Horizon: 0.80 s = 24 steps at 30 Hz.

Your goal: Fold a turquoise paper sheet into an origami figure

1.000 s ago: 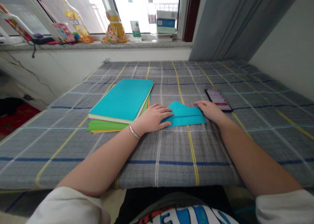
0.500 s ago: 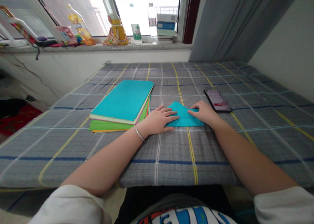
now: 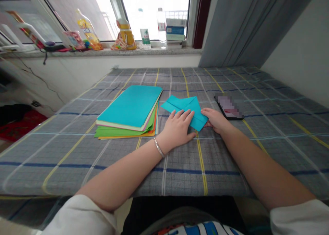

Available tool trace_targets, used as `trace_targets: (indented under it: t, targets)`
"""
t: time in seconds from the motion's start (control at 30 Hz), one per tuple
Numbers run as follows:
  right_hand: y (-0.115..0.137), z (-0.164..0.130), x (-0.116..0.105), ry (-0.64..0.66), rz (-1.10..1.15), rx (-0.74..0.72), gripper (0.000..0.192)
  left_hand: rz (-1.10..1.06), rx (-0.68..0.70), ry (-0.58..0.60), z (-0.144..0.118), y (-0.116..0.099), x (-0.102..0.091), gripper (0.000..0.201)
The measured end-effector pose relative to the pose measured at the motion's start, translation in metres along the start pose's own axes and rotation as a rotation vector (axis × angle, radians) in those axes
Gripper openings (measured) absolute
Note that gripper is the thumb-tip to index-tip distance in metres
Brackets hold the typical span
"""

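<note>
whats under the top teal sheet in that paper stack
Under the teal sheet, pink, white, green and orange paper edges show; the rest of those sheets is covered, resting on the plaid cloth.

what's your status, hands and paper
Left hand flat on folded teal sheet. Right hand at its right corner. Paper stack left, phone right, both apart.

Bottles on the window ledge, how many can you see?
4. A tilted yellow-labelled bottle stands furthest left, an orange-yellow bottle near the middle, then a green-labelled clear bottle, and a clear bottle beside the box. Clutter at the left may hide more.
</note>
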State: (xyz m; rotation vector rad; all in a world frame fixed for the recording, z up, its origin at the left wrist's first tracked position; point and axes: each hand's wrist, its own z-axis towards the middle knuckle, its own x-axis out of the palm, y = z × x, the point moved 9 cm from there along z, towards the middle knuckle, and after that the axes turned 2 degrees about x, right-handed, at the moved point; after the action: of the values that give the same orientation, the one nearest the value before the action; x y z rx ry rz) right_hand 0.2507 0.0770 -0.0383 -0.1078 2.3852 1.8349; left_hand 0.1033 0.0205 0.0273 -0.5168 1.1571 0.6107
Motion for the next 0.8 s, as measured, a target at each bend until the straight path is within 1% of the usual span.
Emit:
trace_targets:
  t: [0.03,0.07,0.13,0.17,0.23,0.33,0.43,0.5,0.6,0.67,0.73,0.8]
  targets:
    - [0.0,-0.002,0.002,0.005,0.059,0.013,0.011,0.005,-0.013,-0.012,0.002,0.0,0.0,0.073]
    - [0.0,-0.004,0.004,0.016,0.098,0.017,0.01,0.016,-0.007,-0.023,0.003,-0.001,0.0,0.066]
    - [0.002,-0.007,0.009,0.06,0.127,0.01,0.009,0.037,0.041,-0.038,0.004,-0.001,0.001,0.052]
    - [0.003,-0.009,0.012,0.094,0.131,0.007,0.01,0.038,0.069,-0.041,0.004,0.0,0.002,0.048]
    - [0.004,-0.011,0.016,0.156,0.136,0.008,0.012,0.01,0.089,-0.062,0.003,0.006,0.001,0.043]
    - [0.004,-0.013,0.019,0.203,0.116,0.01,0.014,-0.035,0.092,-0.106,0.001,0.012,-0.004,0.038]
    - [0.005,-0.015,0.024,0.248,0.146,0.014,0.016,-0.055,0.113,-0.152,0.0,0.011,-0.01,0.039]
    - [0.006,-0.017,0.026,0.251,0.225,0.011,0.017,-0.058,0.133,-0.186,-0.001,0.008,-0.014,0.038]
    - [0.009,-0.018,0.024,0.188,0.366,-0.022,0.02,-0.039,0.188,-0.287,-0.004,0.002,-0.023,0.037]
    - [0.012,-0.019,0.023,0.162,0.441,-0.049,0.022,0.0,0.245,-0.354,-0.008,-0.004,-0.029,0.032]
    - [0.014,-0.02,0.028,0.194,0.475,-0.068,0.022,0.065,0.296,-0.384,-0.01,-0.008,-0.032,0.023]
    - [0.014,-0.02,0.034,0.248,0.462,-0.072,0.022,0.145,0.329,-0.372,-0.011,-0.011,-0.032,0.019]
